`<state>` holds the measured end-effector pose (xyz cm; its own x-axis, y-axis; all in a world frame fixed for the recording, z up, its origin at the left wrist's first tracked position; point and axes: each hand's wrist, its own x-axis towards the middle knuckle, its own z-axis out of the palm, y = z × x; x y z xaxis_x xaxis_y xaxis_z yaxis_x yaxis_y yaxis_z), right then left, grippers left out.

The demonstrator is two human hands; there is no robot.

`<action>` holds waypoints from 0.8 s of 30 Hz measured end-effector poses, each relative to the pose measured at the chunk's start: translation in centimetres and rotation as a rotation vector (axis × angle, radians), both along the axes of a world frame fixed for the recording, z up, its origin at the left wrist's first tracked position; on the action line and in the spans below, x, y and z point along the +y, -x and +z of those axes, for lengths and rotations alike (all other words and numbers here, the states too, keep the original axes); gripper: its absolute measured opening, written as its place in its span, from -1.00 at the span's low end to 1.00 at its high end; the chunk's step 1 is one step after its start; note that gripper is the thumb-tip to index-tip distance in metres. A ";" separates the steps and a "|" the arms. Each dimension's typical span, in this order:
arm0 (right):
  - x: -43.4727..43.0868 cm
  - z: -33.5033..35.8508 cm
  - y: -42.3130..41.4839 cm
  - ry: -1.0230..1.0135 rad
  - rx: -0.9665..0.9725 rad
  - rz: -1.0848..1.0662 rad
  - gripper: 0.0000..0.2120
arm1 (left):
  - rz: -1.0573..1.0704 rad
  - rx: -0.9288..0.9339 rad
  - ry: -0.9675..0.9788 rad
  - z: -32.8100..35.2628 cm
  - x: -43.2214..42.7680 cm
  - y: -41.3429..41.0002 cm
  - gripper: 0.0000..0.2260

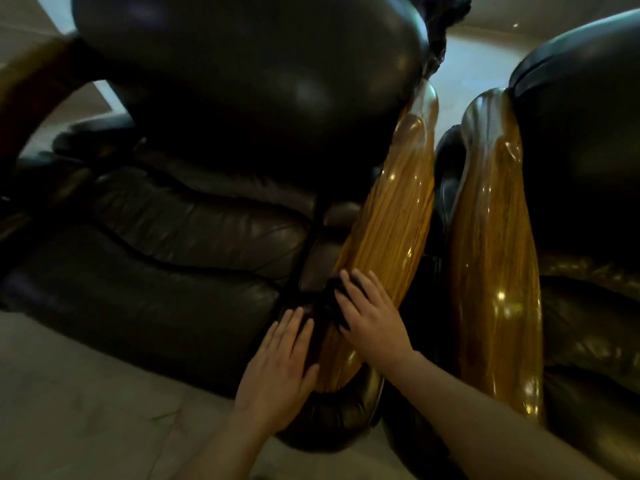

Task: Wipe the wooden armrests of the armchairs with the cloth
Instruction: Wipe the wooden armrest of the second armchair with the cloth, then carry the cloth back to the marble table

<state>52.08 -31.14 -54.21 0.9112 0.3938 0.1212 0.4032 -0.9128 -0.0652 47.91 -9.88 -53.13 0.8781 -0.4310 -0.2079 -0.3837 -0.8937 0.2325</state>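
Dim room, pale stone-like floor [86, 393] under two dark brown leather armchairs set side by side, their glossy golden wooden armrests running away from the camera, nearly parallel with a narrow gap between.

Nearest: left hand [277, 365] laid flat against the inner side of the near end of the left-hand glossy wooden armrest [391, 216], fingers [291, 327] straight and close together, holding nothing; it seems to steady the chair.

Just beyond and right of those fingers: right hand [372, 317], palm down on the top of the same armrest, fingers [349, 285] slightly spread, pressing a dark crumpled cloth [329, 306] onto the wood. Cloth bunches out on the seat side of the fingertips; its edges are hard to separate from the dark leather seat cushion [180, 237].

Far: second wooden armrest [491, 237], well right of both hands, untouched by either.

Judgement: wipe is at the near end of the first armrest. Best done by keeping the palm flat, stroking along the grain toward the backrest [242, 64], then wrapping the cloth over both curved edges. Re-spread the cloth so bare fingers do not smear the gloss.
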 end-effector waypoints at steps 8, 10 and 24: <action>4.4 6.4 2.6 0.062 0.308 -0.012 -0.68 | 0.176 0.054 0.048 7.4 3.1 3.6 -0.38; 4.6 9.0 2.6 -0.017 0.312 -0.102 -0.68 | 0.215 0.061 0.035 8.9 3.7 4.1 -0.37; 8.0 28.6 7.1 -0.333 0.252 -0.186 -0.59 | 0.422 0.011 0.022 20.3 8.1 10.1 -0.38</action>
<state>45.02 -23.11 -25.56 0.9801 0.1975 -0.0210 0.1681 -0.8811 -0.4420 37.84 -1.82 -32.82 0.9763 -0.0386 -0.2131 0.0175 -0.9667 0.2553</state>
